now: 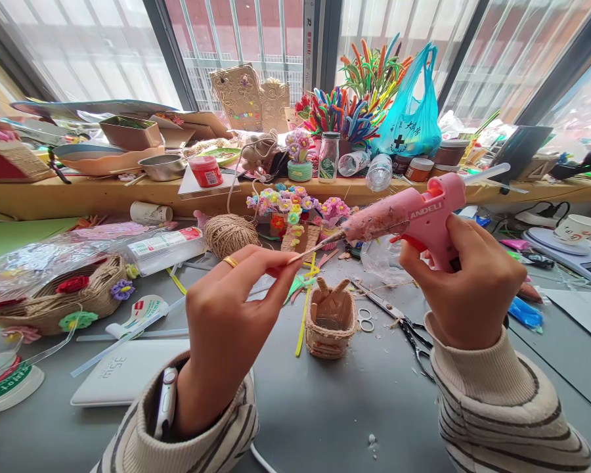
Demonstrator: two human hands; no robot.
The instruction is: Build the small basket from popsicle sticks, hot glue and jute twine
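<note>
Two hands are up over the middle of the desk (325, 420), and the work sits right between them. The right hand (465, 289) has its grip wrapped full around the handle of the pink glue gun (414, 213), a finger lying by the red trigger, the nozzle aimed left. The left hand (226, 315) pinches a thin stick (315, 248) between thumb and fingertips, a narrow, tight grip, and the stick's far end meets the gun's nozzle. Both are held in the air, above the small woven basket (331, 322), which stands on the desk just below, with scissors (398, 322) lying beside it toward the right edge. To do this well, I judge the stick wants to stay level and steady, with the pinch well back from the hot tip so fingers keep clear of glue. A gentle squeeze looks wiser than a hard one: a small bead, not a string. The gun's barrel is already crusted with old fibres, so drips are a fair risk, and keeping the nozzle over bare desk and not over the basket seems sensible. A ball of twine (229, 234) waits toward the far edge.
</note>
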